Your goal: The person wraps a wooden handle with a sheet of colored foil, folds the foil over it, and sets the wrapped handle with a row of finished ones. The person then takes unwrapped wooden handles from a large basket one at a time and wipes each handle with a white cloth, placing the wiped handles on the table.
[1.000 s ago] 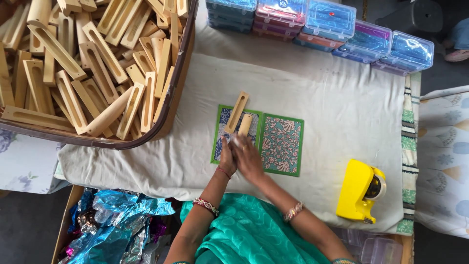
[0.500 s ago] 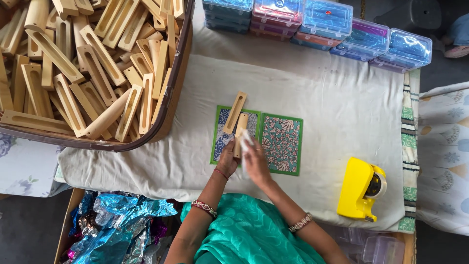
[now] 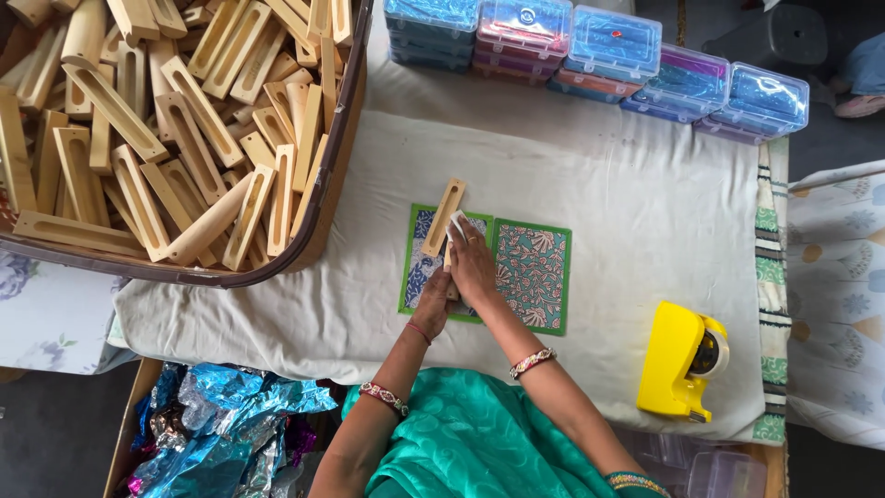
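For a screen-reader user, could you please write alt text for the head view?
Seen from above, a person's right hand and left hand press on a patterned green-edged card beside a slotted wooden block on a cloth-covered table. A basket of wooden blocks sits left, a yellow tape dispenser right.

Wooden piece (image 3: 450, 267) under hands, hidden

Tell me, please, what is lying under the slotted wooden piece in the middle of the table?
The wooden piece lies across the upper edge of the blue patterned card, its top over the white cloth. Both hands cover the card's middle, so anything beneath them stays hidden.
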